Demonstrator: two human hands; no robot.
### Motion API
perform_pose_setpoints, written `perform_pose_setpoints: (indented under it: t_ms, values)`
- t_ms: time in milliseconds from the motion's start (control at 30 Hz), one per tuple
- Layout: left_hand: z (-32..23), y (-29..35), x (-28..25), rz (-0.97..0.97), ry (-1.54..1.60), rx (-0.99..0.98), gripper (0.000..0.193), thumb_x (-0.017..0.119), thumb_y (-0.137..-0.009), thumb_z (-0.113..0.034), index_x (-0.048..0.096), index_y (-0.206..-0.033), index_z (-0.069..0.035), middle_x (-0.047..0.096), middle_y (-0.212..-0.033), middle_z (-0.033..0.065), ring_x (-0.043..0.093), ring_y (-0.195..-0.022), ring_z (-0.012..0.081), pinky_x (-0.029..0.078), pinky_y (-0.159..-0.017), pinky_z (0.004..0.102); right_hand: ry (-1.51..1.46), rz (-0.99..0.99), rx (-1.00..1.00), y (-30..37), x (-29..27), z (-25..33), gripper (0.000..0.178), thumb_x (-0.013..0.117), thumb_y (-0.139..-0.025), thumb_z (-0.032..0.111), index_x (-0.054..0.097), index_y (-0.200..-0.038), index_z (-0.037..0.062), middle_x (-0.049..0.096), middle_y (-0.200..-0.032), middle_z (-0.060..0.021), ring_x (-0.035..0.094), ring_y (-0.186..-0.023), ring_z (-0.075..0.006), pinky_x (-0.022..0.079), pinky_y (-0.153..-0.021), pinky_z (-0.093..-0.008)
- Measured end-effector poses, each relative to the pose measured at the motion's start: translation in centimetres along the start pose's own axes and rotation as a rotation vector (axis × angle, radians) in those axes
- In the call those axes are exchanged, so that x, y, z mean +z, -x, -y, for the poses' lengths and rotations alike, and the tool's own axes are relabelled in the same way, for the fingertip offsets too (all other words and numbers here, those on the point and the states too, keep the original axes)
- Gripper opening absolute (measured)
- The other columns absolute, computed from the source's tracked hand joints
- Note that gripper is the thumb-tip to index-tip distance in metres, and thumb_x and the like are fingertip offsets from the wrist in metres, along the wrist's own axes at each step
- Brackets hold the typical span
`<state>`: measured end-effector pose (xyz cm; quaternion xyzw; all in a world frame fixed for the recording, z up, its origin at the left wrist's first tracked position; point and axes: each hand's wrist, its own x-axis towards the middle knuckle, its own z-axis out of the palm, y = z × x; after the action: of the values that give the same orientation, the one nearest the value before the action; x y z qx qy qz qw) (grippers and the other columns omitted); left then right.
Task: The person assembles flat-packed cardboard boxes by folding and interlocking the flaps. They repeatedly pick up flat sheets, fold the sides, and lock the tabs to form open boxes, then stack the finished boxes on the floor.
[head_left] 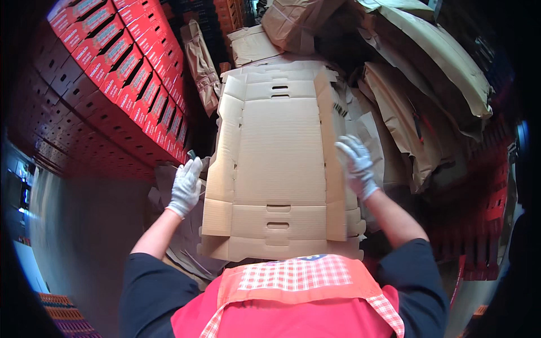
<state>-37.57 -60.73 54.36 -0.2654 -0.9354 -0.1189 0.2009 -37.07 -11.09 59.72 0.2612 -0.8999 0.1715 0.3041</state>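
Boxes [124, 79]: red, stacked high, they are walling off the left and leaving little room beyond the left hand at the far end.
Paper bundles [434, 62]: brown and bulging, these are crowding the right side and far end, leaving only a narrow margin beyond the right hand.
Floor [93, 225]: bare concrete is showing at lower left, giving the left elbow more open room.
Cardboard blank [280, 146]: lying lengthwise in the middle, in front of the person, it is resting over other cardboard whose edges [354, 231] are poking out.
Apron [293, 273]: its orange front is sitting close to the blank's near edge, so space there is looking tight.
Side flaps [332, 158]: both are standing partly raised; shaping the blank seems the step in hand, and further folding would be calling for even inward pressure from both sides.
Right hand [358, 164]: gloved and blurred, it is hovering by the right flap, fingers apart from the thumb, grasping nothing visible; contact is staying unclear.
Left hand [187, 183]: gloved, fingers extended, unclamped, it is hanging just beside the left flap.
Slots [278, 225]: these are piercing both end panels.
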Motion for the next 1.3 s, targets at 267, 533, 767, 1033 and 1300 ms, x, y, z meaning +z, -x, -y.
perform_pose_setpoints:
  t_ms: [267,533,767,1033,1300]
  values:
    - [-5.7,-5.6,-1.8,0.357,0.268,0.327,0.033,0.074,-0.077,-0.014,0.067,-0.109,-0.010,0.067,-0.099,0.0083,0.063,-0.095,0.0280,0.051,-0.082,0.0393,-0.200,0.559,-0.326,2.6,-0.7,-0.9,0.023,0.073,-0.082,0.029,0.067,-0.099,0.0158,0.068,-0.091,-0.0065,0.067,-0.087,-0.0244,0.054,-0.072,-0.0398]
    - [-14.4,-5.6,-6.9,0.089,0.253,0.194,0.027,0.068,-0.087,-0.032,0.063,-0.071,-0.010,0.059,-0.065,0.0139,0.062,-0.063,0.0323,0.049,-0.057,0.0432,-0.436,0.334,-0.014,-1.4,-9.8,5.8,0.017,0.080,-0.078,0.021,0.072,-0.085,0.0083,0.064,-0.080,-0.0086,0.066,-0.071,-0.0272,0.053,-0.064,-0.0337]
    - [-16.9,-1.2,-10.2,1.380,0.638,0.064,0.059,0.057,-0.095,-0.045,0.056,-0.135,-0.002,0.065,-0.126,0.0192,0.061,-0.118,0.0286,0.046,-0.101,0.0363,-0.510,1.665,0.041,1.6,-11.4,9.9,0.045,0.059,-0.089,0.030,0.061,-0.127,0.0061,0.067,-0.114,-0.0216,0.063,-0.107,-0.0388,0.049,-0.093,-0.0414]
    - [-12.5,0.5,0.1,0.426,0.015,-0.501,0.064,0.053,-0.097,-0.045,0.038,-0.151,-0.014,0.033,-0.157,0.0162,0.032,-0.144,0.0326,0.015,-0.119,0.0525,-0.301,0.312,0.193,4.4,-2.8,1.8,0.071,0.081,-0.077,0.037,0.053,-0.135,0.0075,0.047,-0.144,-0.0190,0.047,-0.132,-0.0365,0.043,-0.107,-0.0426]
    - [-15.7,0.2,4.0,-0.309,2.062,-1.023,0.082,0.054,-0.085,-0.006,0.016,-0.158,-0.009,0.029,-0.158,0.0100,0.043,-0.133,0.0182,0.038,-0.110,0.0359,-1.638,0.061,1.254,3.7,-1.1,-0.2,0.063,0.057,-0.078,0.005,0.046,-0.141,0.0052,0.060,-0.107,-0.0078,0.059,-0.087,-0.0162,0.052,-0.081,-0.0302]
